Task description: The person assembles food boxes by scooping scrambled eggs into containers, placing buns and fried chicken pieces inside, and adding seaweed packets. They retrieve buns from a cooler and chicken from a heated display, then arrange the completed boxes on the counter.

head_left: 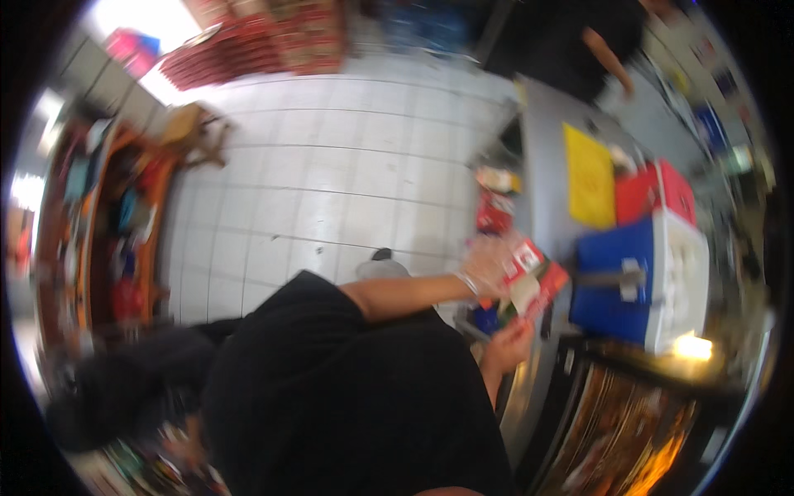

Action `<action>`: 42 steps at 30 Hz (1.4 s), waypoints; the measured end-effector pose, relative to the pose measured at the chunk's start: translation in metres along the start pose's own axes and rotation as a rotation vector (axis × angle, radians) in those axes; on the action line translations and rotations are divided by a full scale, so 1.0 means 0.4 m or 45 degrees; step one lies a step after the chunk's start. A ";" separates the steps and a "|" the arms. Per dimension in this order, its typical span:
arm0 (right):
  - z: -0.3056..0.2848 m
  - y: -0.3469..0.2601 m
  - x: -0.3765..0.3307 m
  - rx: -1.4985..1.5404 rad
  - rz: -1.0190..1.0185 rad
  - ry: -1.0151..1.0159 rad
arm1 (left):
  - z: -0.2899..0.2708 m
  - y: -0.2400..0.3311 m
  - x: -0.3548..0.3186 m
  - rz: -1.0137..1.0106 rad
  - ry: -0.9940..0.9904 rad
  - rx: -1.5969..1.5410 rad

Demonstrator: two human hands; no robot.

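A person in a black top, seen from above through a blurred, tilted lens, stood at the edge of a grey bench [542, 149] and handled small red-and-white packets [529, 273]. Nearest the body, the right hand [509, 343] was closed on the lower end of a red packet, thumb on top, while the left hand [488, 277], a bracelet at its wrist, reached across the chest with fingers spread over the fanned packets just beside the bench edge; whether it actually gripped one could not be told through the blur. The packets sat between the two hands, touching both or nearly so. To do this well, it seemed wise to pin the stack firmly with the lower hand and peel one packet at a time with the upper, keeping the stack over the bench rather than over the white tiled floor [331, 190]. Just beyond stood a blue-and-white cooler box [645, 281], then a red box [653, 190] and a yellow sheet [589, 183]. At the far end another person's arm [608, 54] hung over the bench, well apart.
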State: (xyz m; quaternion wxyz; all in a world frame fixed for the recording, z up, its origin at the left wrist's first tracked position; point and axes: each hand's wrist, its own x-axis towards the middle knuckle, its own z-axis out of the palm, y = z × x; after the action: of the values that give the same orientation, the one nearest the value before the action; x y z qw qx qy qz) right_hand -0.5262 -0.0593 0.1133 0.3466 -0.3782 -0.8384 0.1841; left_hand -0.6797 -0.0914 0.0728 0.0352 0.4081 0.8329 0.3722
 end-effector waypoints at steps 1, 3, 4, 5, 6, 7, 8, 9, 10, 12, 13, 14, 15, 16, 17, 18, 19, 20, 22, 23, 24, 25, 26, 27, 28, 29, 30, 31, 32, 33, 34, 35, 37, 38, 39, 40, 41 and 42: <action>-0.024 0.014 -0.002 -0.040 0.001 -0.034 | 0.005 0.015 -0.018 -0.015 -0.110 0.088; -0.026 0.030 -0.017 0.026 -0.076 -0.063 | 0.034 0.024 -0.078 -0.121 -0.151 0.233; -0.030 0.042 0.003 0.075 -0.149 -0.083 | 0.062 -0.002 -0.103 -0.223 -0.054 0.311; -0.007 0.095 0.010 0.016 -0.233 -0.011 | 0.067 -0.026 -0.117 -0.312 0.029 0.391; -0.026 0.116 0.019 0.033 -0.272 -0.153 | 0.050 -0.029 -0.137 -0.360 -0.044 0.359; -0.046 0.120 0.035 0.057 -0.314 -0.312 | 0.020 -0.037 -0.150 -0.428 -0.120 0.331; -0.055 0.127 0.038 0.075 -0.351 -0.474 | -0.003 -0.046 -0.169 -0.497 -0.204 0.296; -0.059 0.140 0.034 0.080 -0.526 -0.612 | 0.017 -0.074 -0.181 -0.432 -0.224 0.462; -0.060 0.145 0.038 0.090 -0.737 -0.745 | 0.147 -0.188 -0.209 -0.168 0.454 0.624; -0.061 0.160 0.056 0.030 -1.133 -0.799 | 0.107 -0.171 -0.213 -0.001 0.319 0.626; -0.075 0.147 0.072 0.091 -1.249 -0.790 | 0.075 -0.156 -0.215 -0.021 0.164 0.294; -0.081 0.139 0.084 0.149 -1.360 -0.778 | 0.041 -0.141 -0.215 -0.035 0.008 -0.041; -0.071 0.154 0.094 0.141 -1.262 -0.634 | 0.007 -0.118 -0.234 -0.125 -0.050 -0.242; -0.089 0.137 0.104 0.125 -1.131 -0.499 | -0.017 -0.090 -0.240 -0.213 -0.117 -0.447; -0.092 0.103 0.099 0.286 -0.852 -0.251 | -0.039 -0.050 -0.246 -0.362 -0.106 -0.517; -0.111 0.069 0.100 0.430 -0.555 0.001 | -0.063 -0.004 -0.238 -0.506 -0.111 -0.585; -0.078 0.118 0.094 0.544 -0.252 -0.068 | -0.092 0.045 -0.229 -0.694 -0.196 -0.610; -0.055 0.168 0.080 0.604 -0.222 -0.197 | -0.051 0.050 -0.233 -0.437 0.063 -0.527; -0.032 0.234 0.057 0.798 -0.025 -0.513 | 0.023 0.052 -0.231 0.115 0.533 -0.357; -0.021 0.271 0.050 0.897 0.150 -0.703 | 0.032 0.049 -0.235 0.073 0.359 -0.614; -0.012 0.322 0.040 0.839 0.075 -0.683 | 0.008 0.074 -0.250 0.047 0.129 -0.877; -0.004 0.364 0.028 0.772 0.011 -0.650 | -0.013 0.087 -0.257 0.031 0.055 -0.997; -0.020 0.395 0.002 0.725 0.044 -0.715 | -0.040 0.088 -0.274 0.005 -0.021 -1.110; -0.063 0.350 -0.004 0.797 0.115 -0.734 | -0.051 0.063 -0.283 -0.053 -0.122 -0.738; -0.109 0.305 -0.007 0.861 0.184 -0.757 | -0.037 0.047 -0.301 -0.093 -0.142 -0.618; -0.138 0.349 -0.031 0.784 0.144 -0.688 | -0.080 0.092 -0.285 -0.271 -0.444 -0.586; -0.154 0.386 -0.044 0.711 0.091 -0.640 | -0.128 0.132 -0.258 -0.452 -0.717 -0.500; -0.203 0.383 -0.051 0.488 0.214 -0.745 | -0.122 0.130 -0.253 -0.299 -0.716 -0.549; -0.262 0.345 -0.027 0.251 0.370 -0.844 | -0.107 0.116 -0.217 -0.139 -0.738 -0.628; -0.308 0.332 -0.036 0.050 0.511 -0.946 | -0.086 0.117 -0.214 0.019 -0.733 -0.691; -0.331 0.355 -0.050 0.205 0.530 -0.839 | -0.049 0.121 -0.197 0.079 -0.811 -0.765; -0.346 0.372 -0.089 0.363 0.547 -0.719 | -0.015 0.113 -0.182 0.138 -0.904 -0.829; -0.352 0.422 -0.180 0.453 0.484 -0.462 | 0.039 0.090 -0.154 0.314 -1.020 -0.862; -0.338 0.460 -0.210 0.377 0.409 -0.338 | 0.072 0.075 -0.137 0.438 -1.022 -0.843; -0.341 0.492 -0.209 0.542 0.617 -0.337 | 0.111 0.079 -0.119 0.319 -1.155 -0.968; -0.368 0.511 -0.259 0.734 0.849 -0.312 | 0.135 0.099 -0.106 0.183 -1.338 -1.063; -0.392 0.514 -0.295 0.948 1.064 -0.286 | 0.150 0.136 -0.060 0.222 -1.468 -1.039; -0.400 0.535 -0.324 0.967 1.113 -0.235 | 0.174 0.165 -0.037 0.227 -1.600 -1.006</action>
State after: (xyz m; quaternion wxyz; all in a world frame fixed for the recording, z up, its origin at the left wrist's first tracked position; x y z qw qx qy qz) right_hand -0.2411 -0.0121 0.0447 0.2752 -0.5206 -0.5067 0.6297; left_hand -0.6015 -0.0347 0.0619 0.6183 0.5667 0.4239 0.3418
